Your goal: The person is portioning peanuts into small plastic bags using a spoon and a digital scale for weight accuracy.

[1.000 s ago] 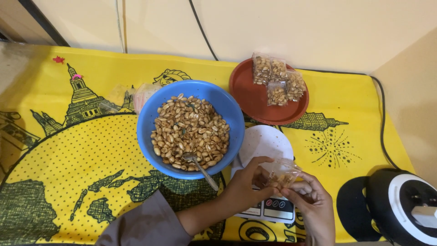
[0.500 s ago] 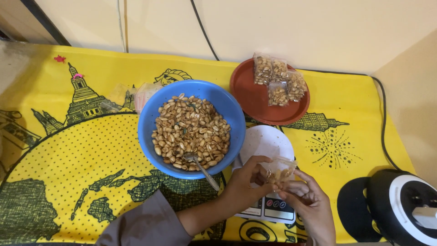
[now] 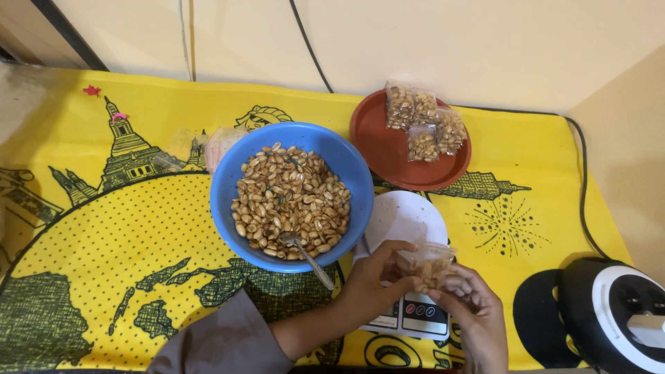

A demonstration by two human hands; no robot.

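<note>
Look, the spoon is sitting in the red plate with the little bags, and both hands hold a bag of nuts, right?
Not quite. The head view shows the spoon resting in the blue bowl of nuts, not the red plate, which holds only the little bags. The rest is right: the left hand and right hand hold a bag of nuts.

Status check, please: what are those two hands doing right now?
Left hand and right hand both grip small clear bag of peanuts over white scale. Nothing in the way.

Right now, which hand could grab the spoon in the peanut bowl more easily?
Probably the left hand: it is closer to the spoon handle sticking over the blue bowl rim. The right hand sits farther away.
</note>
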